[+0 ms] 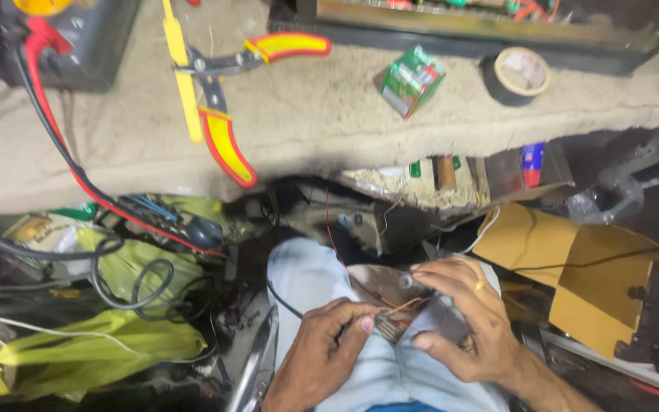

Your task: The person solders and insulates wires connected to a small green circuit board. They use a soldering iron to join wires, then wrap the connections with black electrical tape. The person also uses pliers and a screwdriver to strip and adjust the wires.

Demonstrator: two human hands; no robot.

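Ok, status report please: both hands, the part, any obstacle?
Left hand pinches thin orange wires. Right hand grips small metal part over lap. Nothing between hands; pliers lie apart on bench.

A single head-worn view is given, looking steeply down and forward from close above the lap, where both hands are seen near, with the cluttered workbench [329, 122] framed beyond.

Your left hand [322, 355] and right hand [463, 320] pinch thin orange wires [404, 307] on a small metal part [390, 286] over your lap, below the desk [329, 114].
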